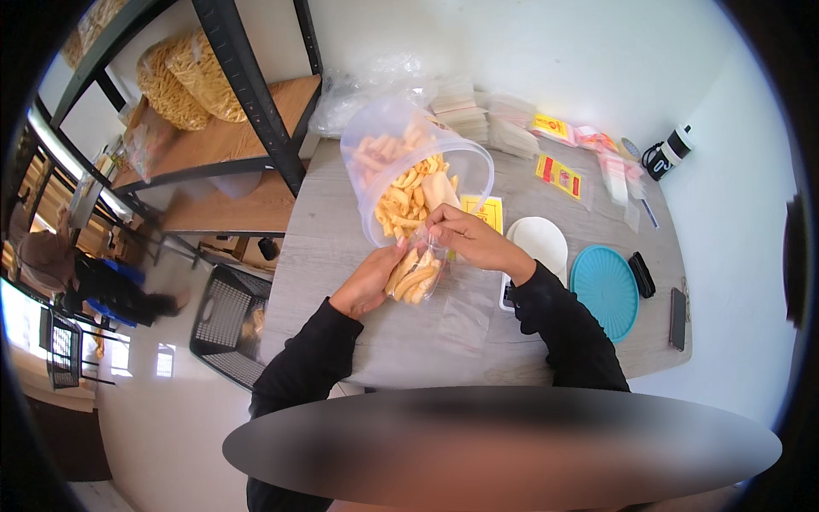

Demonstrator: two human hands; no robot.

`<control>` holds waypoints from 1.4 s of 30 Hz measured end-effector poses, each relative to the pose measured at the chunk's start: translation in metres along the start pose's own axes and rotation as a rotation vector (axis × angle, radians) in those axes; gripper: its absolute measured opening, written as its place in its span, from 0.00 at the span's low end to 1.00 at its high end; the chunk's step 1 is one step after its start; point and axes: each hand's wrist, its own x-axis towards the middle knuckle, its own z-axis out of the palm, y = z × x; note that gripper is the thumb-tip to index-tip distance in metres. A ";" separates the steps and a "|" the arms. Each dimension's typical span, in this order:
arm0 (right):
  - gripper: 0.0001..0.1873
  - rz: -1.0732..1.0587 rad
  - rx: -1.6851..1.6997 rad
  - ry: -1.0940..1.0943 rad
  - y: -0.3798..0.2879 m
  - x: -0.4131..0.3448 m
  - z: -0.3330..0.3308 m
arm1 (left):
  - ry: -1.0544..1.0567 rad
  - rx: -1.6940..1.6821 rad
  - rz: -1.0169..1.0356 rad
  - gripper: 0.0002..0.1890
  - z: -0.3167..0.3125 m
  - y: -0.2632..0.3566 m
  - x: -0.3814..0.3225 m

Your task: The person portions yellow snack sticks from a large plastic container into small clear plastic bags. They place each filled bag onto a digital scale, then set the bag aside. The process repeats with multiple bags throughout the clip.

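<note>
My left hand (371,278) grips the side of a small clear plastic bag (416,278) that holds several pale yellow snack sticks. The fingers of my right hand (470,238) pinch the bag's top edge. Just beyond the bag, a translucent plastic tub (355,192) lies on its side, its mouth towards me. Inside it are many yellow snack pieces (403,198) and a pale scoop-like object (440,190). Under my right forearm stands a white kitchen scale (539,242), partly hidden by the sleeve. A flat, empty clear bag (464,323) lies on the grey wooden table (307,307).
A turquoise lid (604,293), a phone (677,319) and a black case (642,275) lie at right. Yellow-red printed labels (560,176) and stacked bags (457,112) are behind. A black crate (224,320) stands left, below a shelf (224,150). A person (96,281) is farther left.
</note>
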 end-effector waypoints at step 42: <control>0.17 -0.553 -1.095 0.218 0.009 0.155 0.008 | -0.112 -0.057 0.023 0.40 0.001 -0.001 0.001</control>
